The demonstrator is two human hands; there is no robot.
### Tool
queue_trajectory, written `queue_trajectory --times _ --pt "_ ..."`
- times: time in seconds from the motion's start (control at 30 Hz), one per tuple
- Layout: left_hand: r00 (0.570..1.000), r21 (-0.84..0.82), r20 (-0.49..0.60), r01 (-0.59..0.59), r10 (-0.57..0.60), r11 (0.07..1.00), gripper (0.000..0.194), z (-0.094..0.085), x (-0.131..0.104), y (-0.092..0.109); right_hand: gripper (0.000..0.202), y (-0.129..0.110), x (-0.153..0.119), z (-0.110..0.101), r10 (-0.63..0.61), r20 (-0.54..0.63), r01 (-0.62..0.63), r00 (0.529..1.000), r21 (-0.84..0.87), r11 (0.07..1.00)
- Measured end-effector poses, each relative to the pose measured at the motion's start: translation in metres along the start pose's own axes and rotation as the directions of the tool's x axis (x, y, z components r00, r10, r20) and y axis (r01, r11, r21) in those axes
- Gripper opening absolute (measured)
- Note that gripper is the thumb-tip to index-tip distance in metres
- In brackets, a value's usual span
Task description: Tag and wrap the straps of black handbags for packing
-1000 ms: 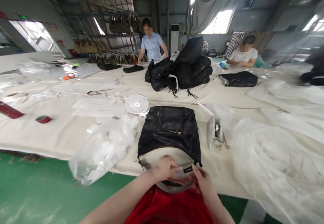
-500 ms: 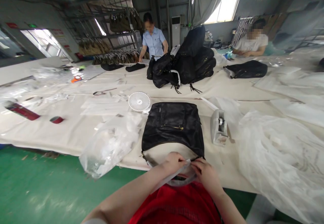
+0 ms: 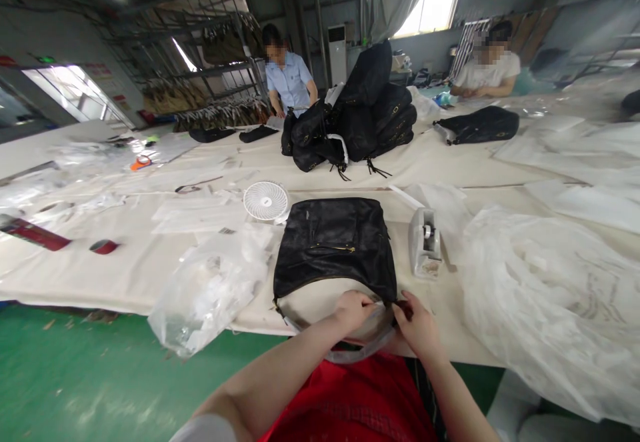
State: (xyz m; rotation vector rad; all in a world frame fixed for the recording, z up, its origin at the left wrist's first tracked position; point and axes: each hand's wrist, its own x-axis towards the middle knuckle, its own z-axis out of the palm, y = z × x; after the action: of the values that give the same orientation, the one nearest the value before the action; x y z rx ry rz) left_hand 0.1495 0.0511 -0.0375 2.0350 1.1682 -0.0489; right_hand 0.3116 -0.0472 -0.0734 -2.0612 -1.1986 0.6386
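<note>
A black handbag (image 3: 334, 239) lies flat in front of me with its gold zip facing up and its curved opening toward me. Its strap (image 3: 356, 354), covered in a pale translucent wrap, loops over the table edge against my red clothing. Near the bag's lower right corner, my left hand (image 3: 354, 311) is closed on the wrapped strap. My right hand (image 3: 417, 325) pinches the strap's end right beside it, where it joins the bag; its fingertips are partly hidden.
A tape dispenser (image 3: 425, 243) stands right of the bag, and a white fan (image 3: 265, 201) sits behind it. Clear plastic bags (image 3: 213, 289) lie left, with a large plastic heap (image 3: 545, 302) right. Black bags (image 3: 357, 122) are piled farther back, where two people work.
The view has shifted slightly, so the table's things sit further left. My right hand has moved a little right and up, apart from my left, at the bag's corner.
</note>
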Motion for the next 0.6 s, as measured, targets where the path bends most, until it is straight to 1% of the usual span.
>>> queue_trajectory --times 0.1,0.23,0.3,0.37,0.5,0.6 --pt "1.000 -0.007 -0.031 -0.003 0.003 1.000 0.035 0.004 -0.001 0.003 0.049 -0.001 0.004 0.003 0.052 -0.003 -0.052 0.999 0.053 0.997" --pt "0.999 -0.005 -0.036 0.006 -0.006 1.000 0.037 0.009 -0.005 0.003 0.045 0.002 0.009 0.002 0.103 0.053 -0.110 0.993 0.146 0.983" --pt "0.999 0.015 -0.047 0.025 -0.024 1.000 0.038 0.011 -0.006 0.005 0.043 0.005 0.011 0.001 0.100 0.075 -0.113 0.992 0.191 0.975" --pt "0.996 0.025 -0.074 0.044 -0.042 0.999 0.037 0.013 -0.004 0.007 0.043 0.008 0.011 0.002 0.094 0.071 -0.107 0.993 0.210 0.972" --pt "0.990 -0.016 -0.118 0.069 -0.071 0.997 0.038 0.018 0.001 0.010 0.045 0.011 0.010 0.003 0.092 0.051 -0.101 0.994 0.216 0.971" --pt "0.989 -0.030 -0.121 0.076 -0.080 0.997 0.038 0.022 0.005 0.010 0.045 0.011 0.008 0.003 0.090 0.055 -0.100 0.994 0.232 0.967"
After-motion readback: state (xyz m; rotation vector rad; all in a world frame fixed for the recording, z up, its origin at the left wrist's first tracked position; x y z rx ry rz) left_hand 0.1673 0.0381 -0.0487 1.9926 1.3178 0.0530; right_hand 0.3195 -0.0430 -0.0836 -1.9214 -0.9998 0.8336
